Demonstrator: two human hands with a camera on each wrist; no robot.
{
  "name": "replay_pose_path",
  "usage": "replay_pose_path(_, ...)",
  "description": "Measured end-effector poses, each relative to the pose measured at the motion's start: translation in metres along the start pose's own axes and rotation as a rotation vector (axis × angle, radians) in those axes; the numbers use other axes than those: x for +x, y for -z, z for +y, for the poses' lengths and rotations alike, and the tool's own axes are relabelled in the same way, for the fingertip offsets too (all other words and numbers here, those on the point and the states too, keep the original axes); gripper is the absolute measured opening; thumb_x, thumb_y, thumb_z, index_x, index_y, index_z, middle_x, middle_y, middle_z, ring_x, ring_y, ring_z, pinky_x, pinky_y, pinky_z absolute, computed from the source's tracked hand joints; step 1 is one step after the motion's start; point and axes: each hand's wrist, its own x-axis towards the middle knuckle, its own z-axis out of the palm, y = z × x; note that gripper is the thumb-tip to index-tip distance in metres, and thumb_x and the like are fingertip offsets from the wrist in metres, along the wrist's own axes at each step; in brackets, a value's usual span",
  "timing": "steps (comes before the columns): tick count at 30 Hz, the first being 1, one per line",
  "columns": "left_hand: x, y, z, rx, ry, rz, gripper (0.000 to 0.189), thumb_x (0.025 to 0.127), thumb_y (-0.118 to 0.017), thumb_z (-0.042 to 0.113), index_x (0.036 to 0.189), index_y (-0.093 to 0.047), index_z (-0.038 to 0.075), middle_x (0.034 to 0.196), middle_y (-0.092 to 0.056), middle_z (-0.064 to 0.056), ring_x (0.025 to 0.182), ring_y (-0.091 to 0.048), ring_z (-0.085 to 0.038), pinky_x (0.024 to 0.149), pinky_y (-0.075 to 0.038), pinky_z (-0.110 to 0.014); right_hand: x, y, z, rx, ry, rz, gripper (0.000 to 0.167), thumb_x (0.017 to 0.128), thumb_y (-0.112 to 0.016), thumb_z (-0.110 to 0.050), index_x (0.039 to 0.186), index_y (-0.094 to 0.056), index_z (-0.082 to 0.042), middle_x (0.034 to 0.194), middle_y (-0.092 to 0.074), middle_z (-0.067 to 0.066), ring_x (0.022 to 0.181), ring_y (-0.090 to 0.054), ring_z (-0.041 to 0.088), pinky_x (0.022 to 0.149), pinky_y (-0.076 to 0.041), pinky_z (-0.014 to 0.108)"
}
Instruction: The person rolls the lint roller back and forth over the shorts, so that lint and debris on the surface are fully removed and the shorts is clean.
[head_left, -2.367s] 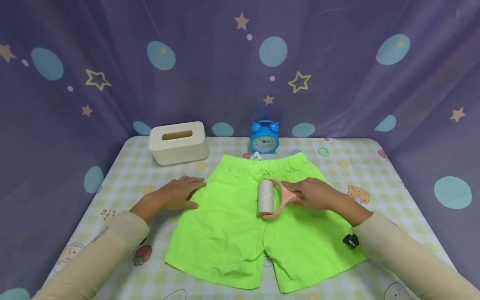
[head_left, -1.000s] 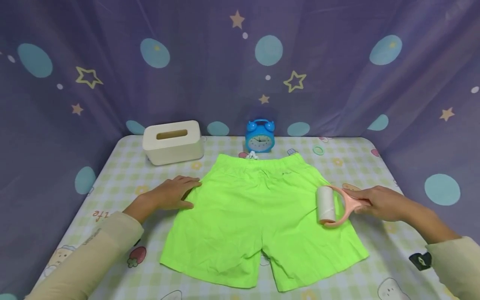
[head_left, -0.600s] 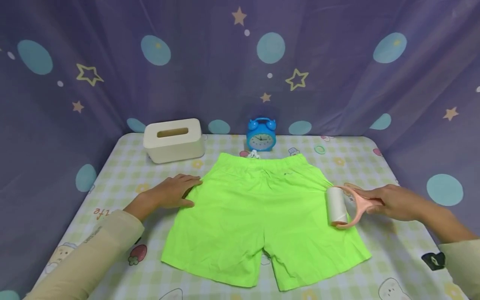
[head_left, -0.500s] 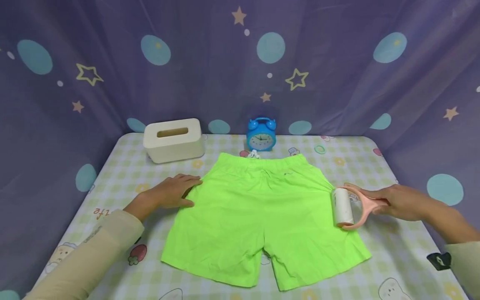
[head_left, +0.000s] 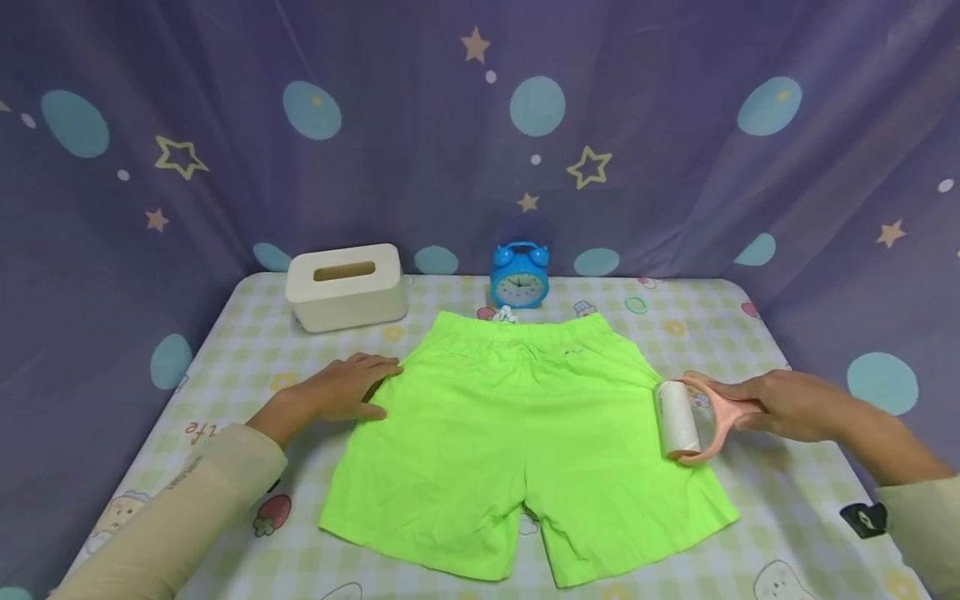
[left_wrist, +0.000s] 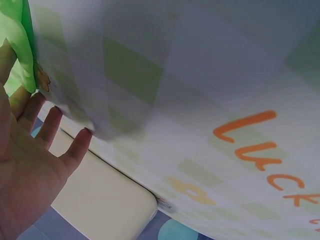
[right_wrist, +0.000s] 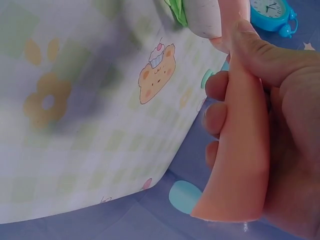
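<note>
I find the right hand (head_left: 798, 406) gripping the lint roller (head_left: 725, 415), its cylinder (head_left: 678, 419) leftward, axis near-to-far, at the shorts (head_left: 517, 433) flank facing the tabletop's (head_left: 750, 350) right edge, the left hand (head_left: 348, 389), fingers extended, touching the opposite flank.

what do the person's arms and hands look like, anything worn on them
The left sleeve and right sleeve are long and cream-coloured. The left one carries small dark lettering, too blurred to read. A black piece with a pale mark sits by the right one's end. The left hand and right hand wear no gloves.
</note>
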Motion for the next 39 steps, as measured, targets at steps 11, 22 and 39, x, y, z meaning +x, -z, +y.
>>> replay_pose_path(11, 0.000, -0.003, 0.001, -0.008, 0.010, -0.017, 0.076, 0.095, -0.072, 0.043, 0.157, -0.040, 0.014, 0.164, -0.035, -0.013, 0.148, -0.033, -0.043, 0.110, -0.032, -0.070, 0.014, -0.002, -0.015, 0.024, 0.040, -0.015, 0.063, 0.089, -0.077, -0.036, 0.147, -0.057, -0.022, 0.104, -0.077, -0.002, 0.082, -0.064, 0.004, 0.065, -0.040, 0.023)
replay_pose_path(22, 0.001, -0.001, 0.003, 0.002, 0.005, -0.013, 0.076, 0.095, -0.072, 0.042, 0.157, -0.040, 0.013, 0.164, -0.035, -0.013, 0.149, -0.033, -0.043, 0.111, -0.032, -0.069, 0.039, -0.005, -0.044, 0.054, 0.159, 0.014, 0.060, 0.090, -0.075, -0.035, 0.147, -0.058, -0.024, 0.074, -0.058, -0.014, 0.076, -0.063, 0.010, 0.066, -0.037, 0.023)
replay_pose_path(39, 0.001, -0.003, -0.002, 0.003, 0.017, -0.012, 0.077, 0.095, -0.072, 0.044, 0.158, -0.039, 0.014, 0.165, -0.034, -0.012, 0.149, -0.032, -0.042, 0.111, -0.031, -0.069, 0.078, -0.005, -0.098, 0.039, 0.229, -0.023, 0.060, 0.093, -0.074, -0.033, 0.149, -0.056, -0.022, 0.074, -0.058, -0.017, 0.059, -0.039, -0.001, 0.058, -0.034, 0.022)
